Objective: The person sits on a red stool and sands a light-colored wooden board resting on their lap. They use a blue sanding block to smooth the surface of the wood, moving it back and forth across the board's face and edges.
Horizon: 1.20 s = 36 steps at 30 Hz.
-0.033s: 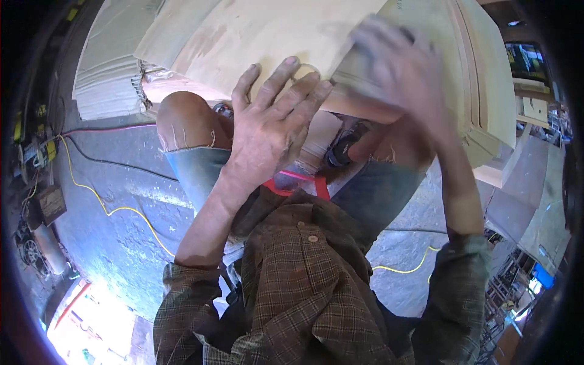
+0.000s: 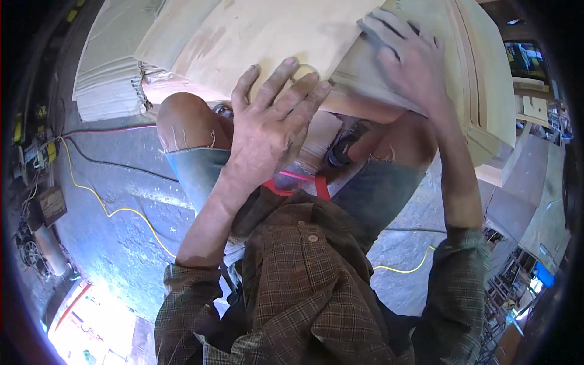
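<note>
My left hand lies with its fingers spread on the near edge of a pale thin wood sheet, pressing it down. To the right, my right hand rests bent over a flat dark grey piece that looks like sandpaper, mostly hidden under the fingers. It is at the right edge of the pale sheet, above another wood panel. The sheets lie stacked in front of my knees.
A stack of thin sheets with ragged edges stands at the left. More upright-edged boards are at the right. A yellow cord and a dark cable run over the grey floor. My bare knees flank the work.
My right hand has shifted slightly, up and to the right, and shows less blur. My left hand and the wood sheet have stayed in place.
</note>
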{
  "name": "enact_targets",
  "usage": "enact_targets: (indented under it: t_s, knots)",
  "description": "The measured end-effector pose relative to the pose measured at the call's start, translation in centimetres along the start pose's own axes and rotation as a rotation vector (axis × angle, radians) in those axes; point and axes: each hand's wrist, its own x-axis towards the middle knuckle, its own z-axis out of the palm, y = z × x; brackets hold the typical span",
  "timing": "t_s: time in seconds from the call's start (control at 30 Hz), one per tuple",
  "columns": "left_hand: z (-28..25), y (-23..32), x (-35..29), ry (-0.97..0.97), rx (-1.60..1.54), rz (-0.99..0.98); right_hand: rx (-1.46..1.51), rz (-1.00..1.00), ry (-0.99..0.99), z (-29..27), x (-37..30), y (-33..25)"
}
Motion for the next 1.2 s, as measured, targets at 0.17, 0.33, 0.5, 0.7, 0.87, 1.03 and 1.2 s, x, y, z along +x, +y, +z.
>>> enact_targets:
  t_s: [0.17, 0.33, 0.5, 0.7, 0.87, 1.03, 1.2]
  knots:
    - [0.1, 0.0, 0.1, 0.006, 0.015, -0.022, 0.127, -0.105, 0.079, -0.6, -1.1, -3.0]
    - [0.0, 0.2, 0.4, -0.002, -0.004, -0.014, 0.027, 0.009, 0.076, 0.6, 0.7, -0.5]
    - [0.1, -0.1, -0.1, -0.001, 0.027, -0.023, 0.198, -0.098, 0.08, 0.3, -1.1, -4.2]
    - [0.2, 0.3, 0.5, -0.003, 0.005, -0.013, 0.083, 0.12, 0.099, 1.2, 1.6, 0.9]
    - [0.1, 0.2, 0.1, 0.007, 0.009, -0.039, 0.24, -0.109, 0.045, -0.5, -0.8, -3.1]
    - [0.1, 0.0, 0.4, 0.007, -0.038, -0.016, 0.042, 0.076, 0.147, 2.6, 1.3, 2.2]
    - [-0.6, -0.3, -0.1, -0.014, -0.001, -0.039, 0.226, -0.158, 0.091, 0.6, -0.5, -3.4]
